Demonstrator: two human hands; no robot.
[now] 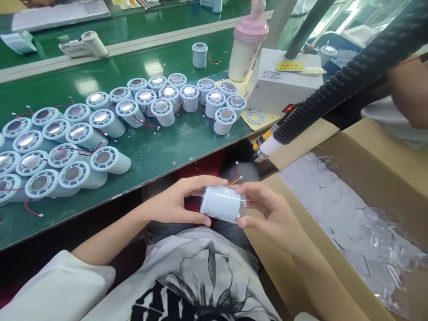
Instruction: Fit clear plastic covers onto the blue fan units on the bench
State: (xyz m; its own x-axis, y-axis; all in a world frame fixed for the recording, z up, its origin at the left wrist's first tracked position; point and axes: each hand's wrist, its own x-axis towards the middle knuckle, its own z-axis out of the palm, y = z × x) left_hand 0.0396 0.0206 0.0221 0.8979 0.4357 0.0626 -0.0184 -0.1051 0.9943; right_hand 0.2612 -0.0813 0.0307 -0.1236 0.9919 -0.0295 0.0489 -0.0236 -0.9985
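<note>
Above my lap, both hands hold a light-blue cylindrical housing [221, 203] lying on its side, with a clear plastic cover [242, 208] around its right end. My left hand [182, 200] grips its left end between thumb and fingers. At the clear end, my right hand [265, 209] pinches it with thumb below and fingers above. Thin red and yellow wires [236, 178] with small white plugs stick up behind it. Many similar blue housings [110, 160], with round metallic discs in their tops and wires, stand or lean on the green bench to the left.
A cardboard box [377, 156] of clear plastic covers [381, 232] stands at right. A black corrugated hose [321, 102] crosses above it. On the green bench [160, 156] are a white box-shaped device [281, 84], a pink-lidded bottle [245, 44] and a blue ring [254, 117]. Another person's arm [409, 91] shows at right.
</note>
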